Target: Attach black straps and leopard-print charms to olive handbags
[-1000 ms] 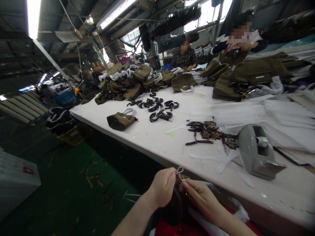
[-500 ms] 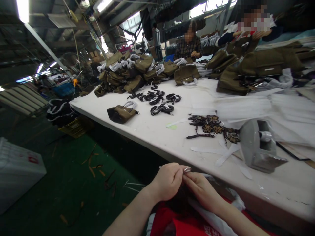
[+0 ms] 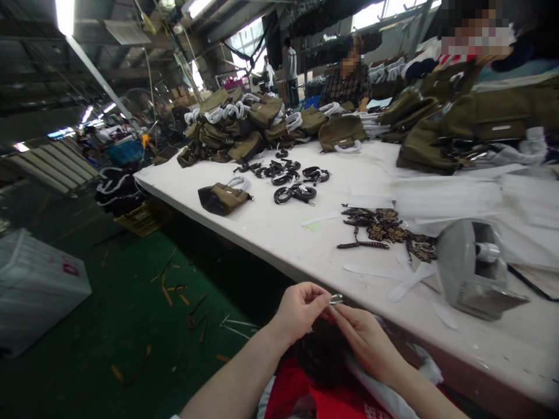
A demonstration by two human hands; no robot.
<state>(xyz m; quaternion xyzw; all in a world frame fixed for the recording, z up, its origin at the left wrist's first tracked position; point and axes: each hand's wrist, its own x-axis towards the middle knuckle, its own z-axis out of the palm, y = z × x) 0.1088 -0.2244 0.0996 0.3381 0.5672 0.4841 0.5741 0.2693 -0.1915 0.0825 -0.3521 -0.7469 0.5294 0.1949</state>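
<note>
My left hand pinches a small silver metal clasp between thumb and bent fingers. Against the clasp's lower end, the fingertips of my right hand are pressed together, partly hiding it. Beneath both hands hangs a dark coiled strap, in front of a red apron; where strap and clasp join is hidden by my fingers. Both hands are held just off the near edge of the white table.
On the table lie coiled black straps, leopard-print tags, a small olive bag and a grey tape dispenser. Piled olive bags stand farther back. Two co-workers are across the table. A grey bin is at left.
The view has turned slightly left. My left fingers have shifted on the clasp, so more of it shows, and the dark coil beneath my hands is now plainer to see.
</note>
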